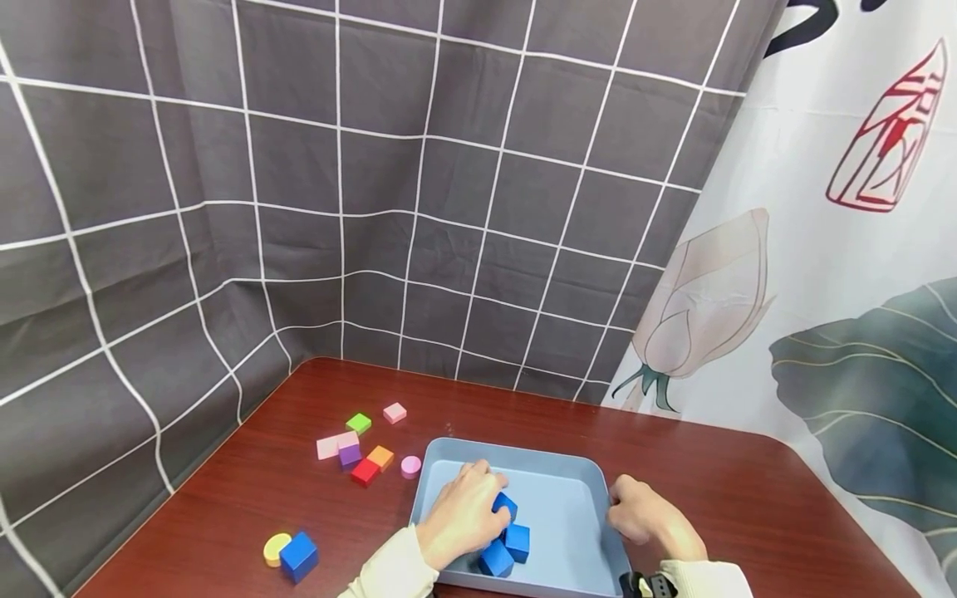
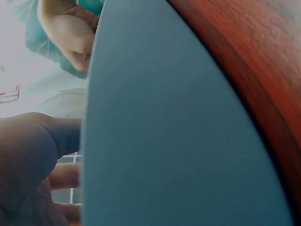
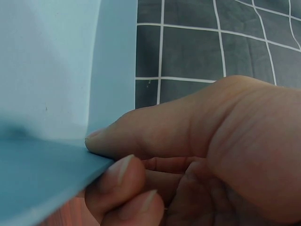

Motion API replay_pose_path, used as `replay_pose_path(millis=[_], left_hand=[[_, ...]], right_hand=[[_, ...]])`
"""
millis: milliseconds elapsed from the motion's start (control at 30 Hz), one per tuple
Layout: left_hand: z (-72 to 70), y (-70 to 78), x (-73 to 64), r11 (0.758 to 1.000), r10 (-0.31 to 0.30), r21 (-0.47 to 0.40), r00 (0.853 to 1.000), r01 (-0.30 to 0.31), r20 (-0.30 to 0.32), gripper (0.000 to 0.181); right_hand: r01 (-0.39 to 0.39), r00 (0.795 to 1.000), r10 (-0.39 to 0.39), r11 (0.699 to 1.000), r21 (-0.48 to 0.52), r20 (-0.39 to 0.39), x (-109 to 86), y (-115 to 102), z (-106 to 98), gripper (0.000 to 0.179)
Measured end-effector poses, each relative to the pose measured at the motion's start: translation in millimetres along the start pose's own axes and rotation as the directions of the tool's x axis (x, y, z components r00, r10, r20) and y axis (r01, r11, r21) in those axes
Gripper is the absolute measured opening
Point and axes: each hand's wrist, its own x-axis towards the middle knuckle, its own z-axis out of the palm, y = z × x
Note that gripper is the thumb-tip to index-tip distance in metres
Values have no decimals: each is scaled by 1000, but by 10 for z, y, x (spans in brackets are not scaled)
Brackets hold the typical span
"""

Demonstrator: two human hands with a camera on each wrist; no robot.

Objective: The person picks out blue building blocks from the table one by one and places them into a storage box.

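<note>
Inside a light blue tray point(image 1: 568, 490), my left hand point(image 1: 463, 511) has its thumb and fingers around a blue block point(image 1: 504, 505), seemingly pinching it. Two more blue blocks, one point(image 1: 517, 541) and another point(image 1: 496, 559), lie close together just in front of it. The left wrist view shows the tray wall point(image 2: 164, 117) covering the fingertips of that hand. At the tray's right side my right hand point(image 1: 643, 515) grips the rim, thumb point(image 3: 141, 134) inside and curled fingers point(image 3: 117, 183) underneath.
Left of the tray lie a yellow round piece point(image 1: 277, 549) and a blue cube point(image 1: 299, 556). Farther back are pink, green point(image 1: 359, 423), purple, orange and red point(image 1: 365, 472) blocks, with a pink round piece point(image 1: 410, 467) beside the tray. A grey gridded cloth point(image 1: 419, 208) hangs behind the table.
</note>
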Motion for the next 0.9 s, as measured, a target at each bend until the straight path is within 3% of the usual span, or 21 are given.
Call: replay_pose_path(millis=[133,300,500,700,800,900], left_hand=[[-96,-62,-70,1000,-17,-10,1000,18,2,32],[-217,-207,-174,998,-45,42,999,44,17,29],[-400,-370,-308,989,-147,26,988,146,54,27],[-581,-449,-453,981,-194,-8,981,194,11,34],[-658,-515,-516,959,-284,18,959,283,13,38],[-722,-619,-595,916,-396,88,917,390,53,42]], right_hand=[[0,1000,0,1000,1,-10,-7,11,-4,17],[14,999,-15,1000,-14,-35,-19,27,-22,24],[25,999,-25,1000,-5,-30,-27,32,-12,15],[36,999,-37,999,-16,-38,-31,25,-6,12],[47,998,-47,999,-8,-37,-29,18,-12,11],[38,999,-37,999,6,-27,-24,-2,-13,11]])
